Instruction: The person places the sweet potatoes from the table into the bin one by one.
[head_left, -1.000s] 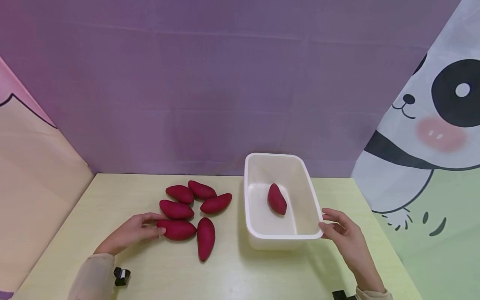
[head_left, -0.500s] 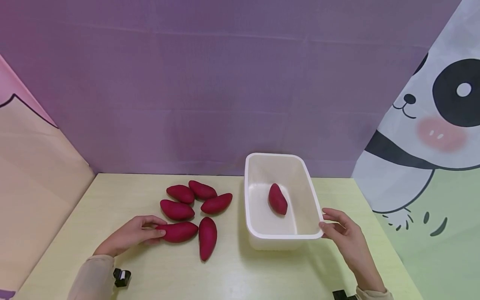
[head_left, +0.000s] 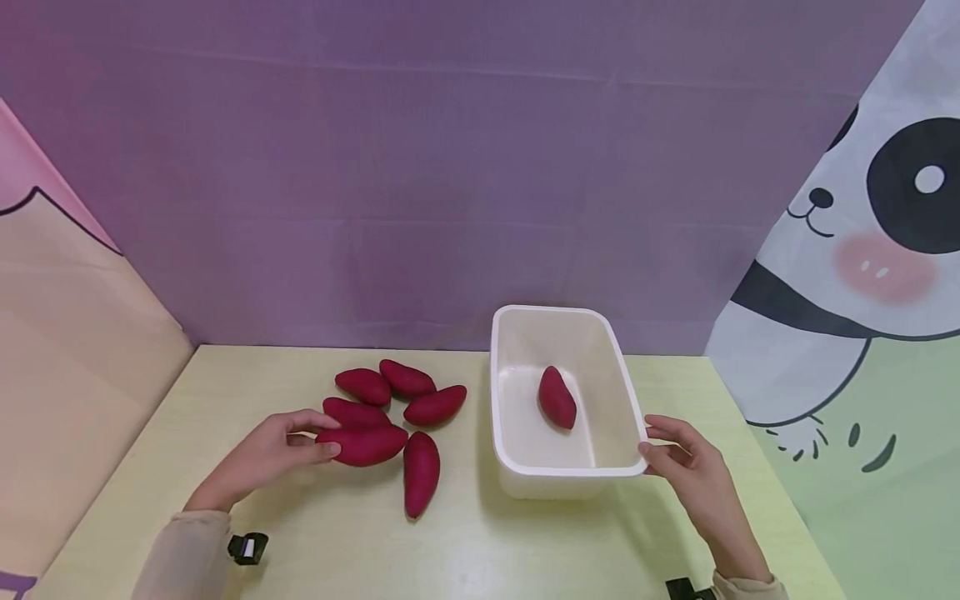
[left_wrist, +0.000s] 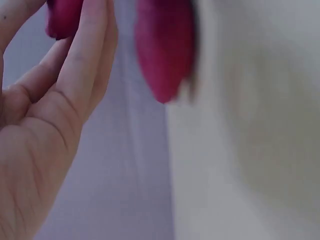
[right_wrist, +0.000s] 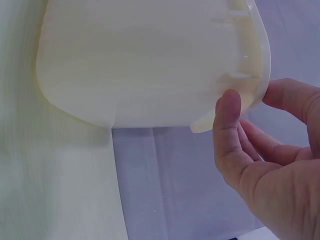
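Observation:
My left hand [head_left: 273,454] pinches the left end of a dark red sweet potato [head_left: 369,446], which hangs just above the table. In the left wrist view this held sweet potato [left_wrist: 64,17] shows only partly, between the fingers. Several more lie close by, among them one partly covered behind it [head_left: 354,412] and one lying lengthwise to its right [head_left: 422,475]. At the near right corner of a white plastic bin [head_left: 547,487], my right hand [head_left: 693,483] grips the rim with thumb and fingers. Inside the bin lies a single sweet potato [head_left: 557,398].
Three other sweet potatoes sit farther back: one at left [head_left: 363,386], one in the middle [head_left: 407,379] and one at right [head_left: 435,406]. The pale wooden table [head_left: 450,550] ends at a purple cloth backdrop [head_left: 465,183]. A panda print [head_left: 877,217] hangs at right.
My left hand has lifted its sweet potato off the table and moved it slightly right and away from me. The lengthwise one has shifted slightly right. My right hand stays on the bin.

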